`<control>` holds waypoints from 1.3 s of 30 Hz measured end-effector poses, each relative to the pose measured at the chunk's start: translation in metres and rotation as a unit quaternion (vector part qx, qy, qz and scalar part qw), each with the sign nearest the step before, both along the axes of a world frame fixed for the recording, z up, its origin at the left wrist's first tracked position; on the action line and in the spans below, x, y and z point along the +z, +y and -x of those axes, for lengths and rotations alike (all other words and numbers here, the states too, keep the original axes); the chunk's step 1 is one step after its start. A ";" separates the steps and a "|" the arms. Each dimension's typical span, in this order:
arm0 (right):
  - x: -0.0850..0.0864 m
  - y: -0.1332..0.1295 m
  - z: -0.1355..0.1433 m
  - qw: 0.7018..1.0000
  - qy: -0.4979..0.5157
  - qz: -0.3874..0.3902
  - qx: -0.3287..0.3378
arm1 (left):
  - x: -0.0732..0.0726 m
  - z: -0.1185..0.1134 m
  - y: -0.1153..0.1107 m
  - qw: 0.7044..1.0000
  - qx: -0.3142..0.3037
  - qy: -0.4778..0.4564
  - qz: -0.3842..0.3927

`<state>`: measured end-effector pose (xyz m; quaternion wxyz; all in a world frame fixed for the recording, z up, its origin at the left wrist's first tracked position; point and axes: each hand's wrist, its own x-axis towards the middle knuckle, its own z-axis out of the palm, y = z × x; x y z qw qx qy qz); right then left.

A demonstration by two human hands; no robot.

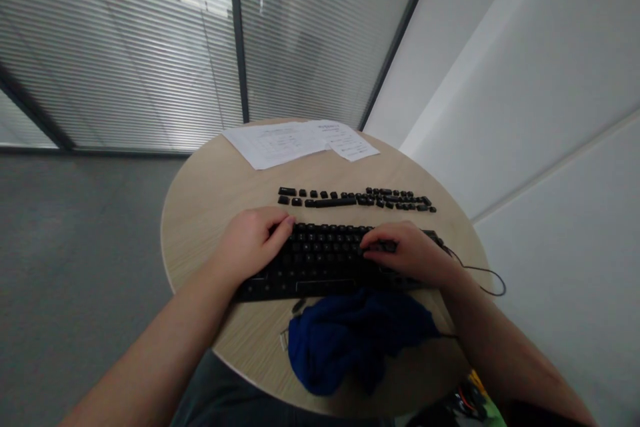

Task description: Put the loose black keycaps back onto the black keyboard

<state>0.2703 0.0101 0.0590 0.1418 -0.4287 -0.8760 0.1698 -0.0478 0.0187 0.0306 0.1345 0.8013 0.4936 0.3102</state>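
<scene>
A black keyboard [320,257] lies across the round table, its bottom rows stripped of keycaps. My left hand [255,237] is closed over its left end, thumb along the top edge and fingers partly hidden. My right hand [407,247] bends over the right half of the keys, thumb and forefinger pinched at a small dark keycap [367,252]. Behind the keyboard, loose black keycaps [335,202] are laid out in rows, including a long space bar. In front of it lies a crumpled dark blue cloth [350,340].
Printed paper sheets [285,143] lie at the far side of the wooden table [200,193]. A thin black cable [493,273] loops off the right edge. A small dark piece [299,307] sits beside the cloth. Blinds and a white wall stand behind.
</scene>
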 end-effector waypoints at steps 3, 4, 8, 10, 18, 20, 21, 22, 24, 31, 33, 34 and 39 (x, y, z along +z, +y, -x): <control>-0.010 0.000 0.000 1.000 -0.008 0.004 -0.010 | 0.001 -0.001 -0.002 1.000 0.018 0.002 -0.012; -0.012 0.002 0.000 1.000 -0.009 0.004 -0.013 | 0.001 -0.002 -0.002 0.999 0.026 0.000 -0.019; -0.016 0.004 -0.002 1.000 -0.011 -0.001 -0.001 | 0.000 -0.002 -0.003 0.998 0.051 -0.011 -0.036; -0.016 0.002 -0.001 1.000 -0.012 -0.008 0.016 | -0.001 -0.001 -0.002 0.997 0.061 -0.020 -0.036; -0.023 -0.004 0.003 0.997 -0.007 -0.067 0.038 | 0.000 -0.002 -0.001 0.997 0.067 -0.026 -0.025; -0.024 -0.005 0.004 0.996 -0.007 -0.073 0.044 | 0.000 -0.001 -0.001 0.997 0.067 -0.025 -0.027; -0.024 -0.005 0.004 0.996 -0.007 -0.074 0.045 | 0.000 -0.001 -0.001 0.997 0.067 -0.026 -0.027; -0.023 -0.006 0.004 0.996 -0.007 -0.074 0.043 | -0.001 -0.001 -0.001 0.997 0.066 -0.027 -0.027; -0.023 -0.007 0.004 0.996 -0.007 -0.075 0.038 | -0.001 -0.001 -0.001 0.997 0.064 -0.030 -0.023; -0.020 -0.012 0.007 0.995 -0.033 -0.084 0.030 | 0.000 0.001 -0.001 0.997 0.069 -0.036 -0.020; -0.019 -0.012 0.006 0.995 -0.037 -0.086 0.026 | 0.000 0.002 0.000 0.997 0.065 -0.033 -0.019; -0.019 -0.012 0.006 0.995 -0.036 -0.086 0.027 | 0.000 0.002 0.000 0.997 0.062 -0.033 -0.017; -0.020 -0.010 0.005 0.996 -0.023 -0.081 0.043 | 0.001 0.000 0.000 0.997 0.058 -0.039 -0.015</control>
